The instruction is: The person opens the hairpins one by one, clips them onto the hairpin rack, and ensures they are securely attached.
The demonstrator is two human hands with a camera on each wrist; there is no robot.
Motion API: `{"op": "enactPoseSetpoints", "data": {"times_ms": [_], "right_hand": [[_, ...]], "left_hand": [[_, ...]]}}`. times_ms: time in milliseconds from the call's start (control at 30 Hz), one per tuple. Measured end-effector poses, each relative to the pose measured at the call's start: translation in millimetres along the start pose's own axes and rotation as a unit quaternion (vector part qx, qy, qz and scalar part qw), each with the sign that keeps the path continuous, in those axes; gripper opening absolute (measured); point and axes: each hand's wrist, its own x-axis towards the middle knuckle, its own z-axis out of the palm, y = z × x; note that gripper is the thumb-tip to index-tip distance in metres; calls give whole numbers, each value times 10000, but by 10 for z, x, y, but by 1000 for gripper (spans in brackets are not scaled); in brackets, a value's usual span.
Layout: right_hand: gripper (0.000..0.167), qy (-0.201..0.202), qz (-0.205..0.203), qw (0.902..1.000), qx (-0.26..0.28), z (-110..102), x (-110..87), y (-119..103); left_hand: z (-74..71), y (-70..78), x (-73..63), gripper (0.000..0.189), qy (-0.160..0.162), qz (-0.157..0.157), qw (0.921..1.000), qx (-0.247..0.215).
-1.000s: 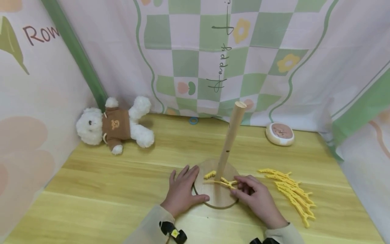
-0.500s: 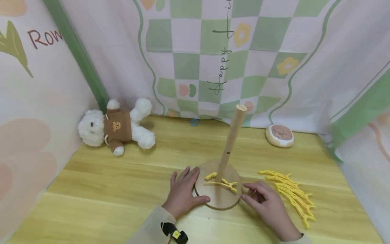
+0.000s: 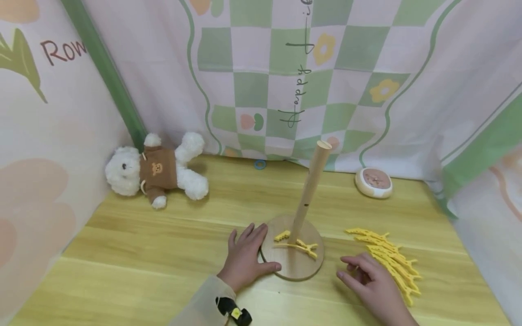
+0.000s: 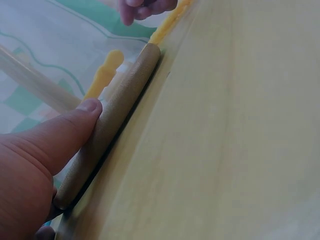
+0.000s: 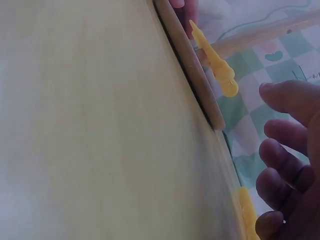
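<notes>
A round wooden base (image 3: 299, 270) carries an upright wooden post (image 3: 311, 185) with small dark holes. My left hand (image 3: 246, 258) rests at the base's left edge, fingers spread and thumb (image 4: 65, 130) laid straight over the rim. Low by the post lie thin yellow branch-shaped pieces (image 3: 307, 249), one crossing in front of it. In the right wrist view a yellow piece (image 5: 215, 62) shows above the base's face. My right hand (image 3: 373, 283) hovers to the right of the base, holding nothing, its fingers loosely bent. Beside it lies a pile of similar yellow branch pieces (image 3: 393, 262).
A white plush toy (image 3: 157, 168) in a brown shirt lies at the back left of the wooden table (image 3: 155, 253). At the back stand a small round-cornered device (image 3: 374, 182) and a blue ring (image 3: 259, 164). Printed curtains (image 3: 250, 90) close off the rear and sides.
My right hand has let go of the yellow branch piece by the post and moved right, toward the pile. The left hand stays on the base.
</notes>
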Motion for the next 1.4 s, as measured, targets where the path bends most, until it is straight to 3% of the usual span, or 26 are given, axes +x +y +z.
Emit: {"op": "enactPoseSetpoints", "data": {"times_ms": [400, 633, 867, 1067, 1400], "right_hand": [[31, 248, 362, 9988, -228, -123, -227, 118], [35, 574, 257, 9974, -351, -189, -325, 163], [30, 949, 726, 9905, -688, -279, -429, 233], [24, 1026, 987, 9859, -875, -334, -438, 250], [22, 1197, 1000, 9850, -742, -335, -411, 198]], "left_hand": [[-11, -16, -10, 106, -5, -29, 10000, -14], [-27, 5, -13, 105, -13, -48, 10000, 15], [-23, 35, -7, 105, -23, -42, 10000, -22], [-7, 22, -1, 105, 1, -28, 10000, -4], [4, 3, 0, 106, -40, -36, 10000, -12]]}}
